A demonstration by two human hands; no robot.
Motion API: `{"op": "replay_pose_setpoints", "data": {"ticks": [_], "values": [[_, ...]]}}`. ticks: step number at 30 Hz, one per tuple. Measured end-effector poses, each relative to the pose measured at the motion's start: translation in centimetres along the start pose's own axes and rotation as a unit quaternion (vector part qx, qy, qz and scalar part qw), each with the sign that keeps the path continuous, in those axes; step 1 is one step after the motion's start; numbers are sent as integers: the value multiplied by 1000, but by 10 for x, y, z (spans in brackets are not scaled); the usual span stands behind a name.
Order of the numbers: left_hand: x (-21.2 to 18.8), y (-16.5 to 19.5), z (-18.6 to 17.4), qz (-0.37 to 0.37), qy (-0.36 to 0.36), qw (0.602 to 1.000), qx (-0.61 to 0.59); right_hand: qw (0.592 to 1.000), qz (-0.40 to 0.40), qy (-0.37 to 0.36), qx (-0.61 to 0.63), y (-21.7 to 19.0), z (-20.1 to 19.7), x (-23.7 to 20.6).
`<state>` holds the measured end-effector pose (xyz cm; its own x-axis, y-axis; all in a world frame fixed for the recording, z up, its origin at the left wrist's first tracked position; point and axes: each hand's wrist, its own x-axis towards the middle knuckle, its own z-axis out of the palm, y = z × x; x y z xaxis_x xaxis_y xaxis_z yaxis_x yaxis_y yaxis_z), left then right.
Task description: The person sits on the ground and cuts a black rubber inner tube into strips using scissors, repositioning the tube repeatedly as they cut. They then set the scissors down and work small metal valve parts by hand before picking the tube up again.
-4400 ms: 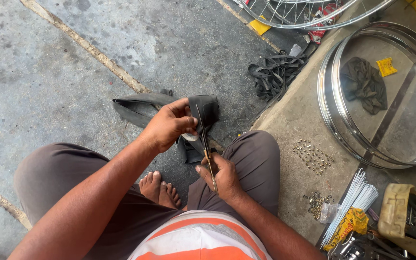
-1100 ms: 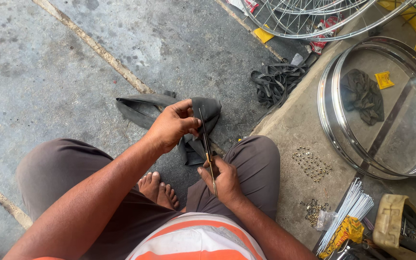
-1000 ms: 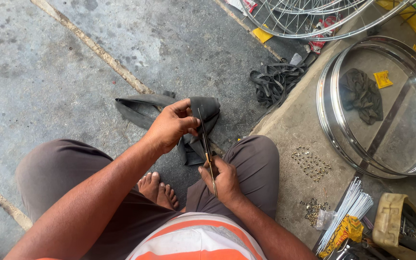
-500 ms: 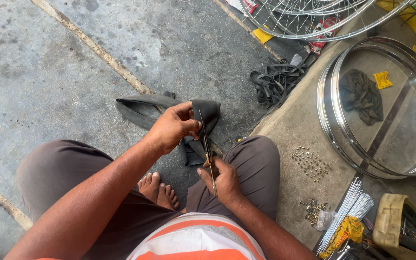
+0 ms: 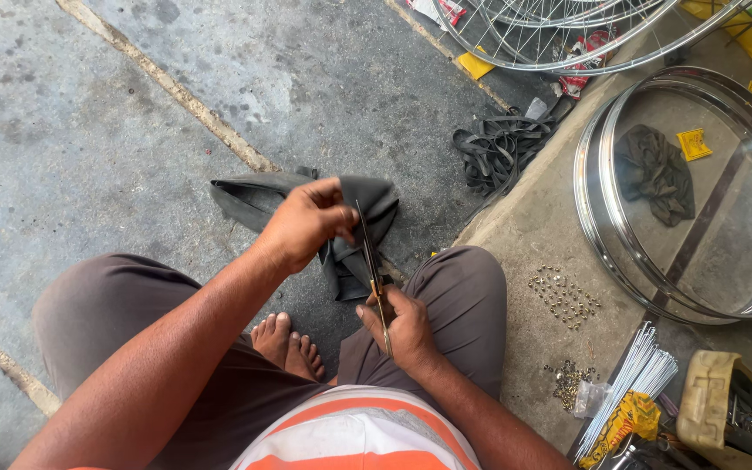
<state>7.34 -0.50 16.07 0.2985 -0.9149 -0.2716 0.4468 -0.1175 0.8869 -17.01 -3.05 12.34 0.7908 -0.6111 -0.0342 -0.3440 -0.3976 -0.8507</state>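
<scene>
Gripping the scissors by their handles, the right hand is closed tight, blades aimed up into the black rubber tube. Left hand pinches the tube's folded edge, holding it above the concrete floor. Best kept taut, I'd say, fingers clear of the blades. Chrome rims lie well apart.

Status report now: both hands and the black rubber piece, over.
Left hand pinching flat black rubber tube piece. Right hand gripping long metal scissors, blades along the rubber. Nothing in the way.
</scene>
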Motion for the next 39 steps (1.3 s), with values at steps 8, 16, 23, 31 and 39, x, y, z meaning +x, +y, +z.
{"op": "replay_pose_setpoints", "data": {"ticks": [8,16,23,31,39], "values": [[-8,0,5,-3,-20,999,27,1000,4,8,-1,-1,-1,0],[-1,2,-1,15,0,998,-64,1000,-2,25,6,-4,0,-1],[-8,-1,4,-8,-25,999,40,1000,16,6,-3,-4,-2,1],[-6,-3,4,-7,3,1000,-1,1000,4,20,3,0,0,-1],[-4,0,1,0,10,1000,1,1000,8,18,-6,-5,-1,1]]}}
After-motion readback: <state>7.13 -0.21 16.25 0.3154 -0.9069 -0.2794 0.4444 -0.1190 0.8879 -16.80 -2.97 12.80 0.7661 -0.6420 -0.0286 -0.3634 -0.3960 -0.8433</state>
